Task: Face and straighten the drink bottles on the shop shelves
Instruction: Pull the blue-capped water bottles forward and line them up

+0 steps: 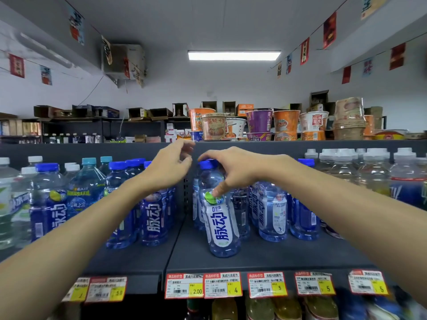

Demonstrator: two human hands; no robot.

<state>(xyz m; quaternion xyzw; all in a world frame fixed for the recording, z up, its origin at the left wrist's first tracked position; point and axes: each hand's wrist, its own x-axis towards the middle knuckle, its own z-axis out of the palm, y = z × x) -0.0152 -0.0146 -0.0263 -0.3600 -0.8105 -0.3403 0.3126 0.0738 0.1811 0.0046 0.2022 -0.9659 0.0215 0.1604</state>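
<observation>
A blue-capped drink bottle (221,225) with a white label stands upright at the front of the dark shelf (265,255), label facing me. My right hand (233,169) grips its neck, fingers by the cap and thumb on the shoulder. My left hand (171,165) hovers just left of the cap with fingers apart, holding nothing. More blue-label bottles (153,218) stand in rows on the left, and others (272,211) stand behind on the right.
Clear white-capped bottles (374,172) fill the right end of the shelf, and water bottles (9,199) the left end. Instant noodle cups (286,122) sit on the top shelf. Price tags (221,286) line the shelf edge, with bottles (258,308) on the shelf below.
</observation>
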